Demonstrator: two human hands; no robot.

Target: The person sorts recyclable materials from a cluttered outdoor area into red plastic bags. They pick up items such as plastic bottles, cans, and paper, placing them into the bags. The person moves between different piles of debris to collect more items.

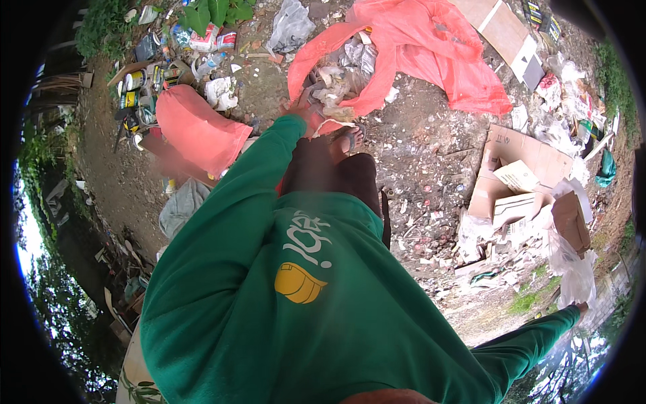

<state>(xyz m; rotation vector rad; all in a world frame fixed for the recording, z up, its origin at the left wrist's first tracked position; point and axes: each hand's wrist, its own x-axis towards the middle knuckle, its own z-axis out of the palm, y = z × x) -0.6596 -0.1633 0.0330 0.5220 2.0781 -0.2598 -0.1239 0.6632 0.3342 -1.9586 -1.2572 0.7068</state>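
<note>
Coral-red thin-plastic sack (431, 57), open-mouthed on littered brown ground (431, 145).
Likely light, slippery; best gathered by its rim (385, 77). Left hand (307, 116) at rim, grip unclear; right hand (581, 309) clutching translucent plastic film (576, 283).

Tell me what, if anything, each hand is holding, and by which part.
The right hand appears to hold clear plastic by its end. The left hand is at the rim of the red bag; whether it grips cannot be told.

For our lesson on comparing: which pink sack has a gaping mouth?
The pink sack at top centre, next to the left hand: its mouth gapes around crumpled plastic. The pink sack farther left shows no such opening.
</note>
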